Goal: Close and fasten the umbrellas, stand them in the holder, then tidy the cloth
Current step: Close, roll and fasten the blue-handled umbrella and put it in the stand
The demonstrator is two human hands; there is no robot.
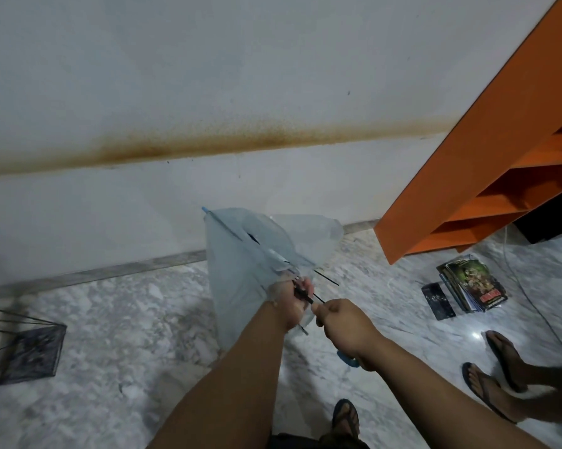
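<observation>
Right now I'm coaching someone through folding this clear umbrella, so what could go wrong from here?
1. A bare rib pokes out beside the left hand bunching the canopy; it could jab fingers or snag the plastic.
2. The right hand grips the shaft close by; closing further might pinch skin.
3. The wire holder stands well off to the left, so carrying a loose, unfastened umbrella could let it spring open.

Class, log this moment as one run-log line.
left hand: grips umbrella ribs | right hand: grips shaft | canopy: half-collapsed | holder: left, on floor
</observation>
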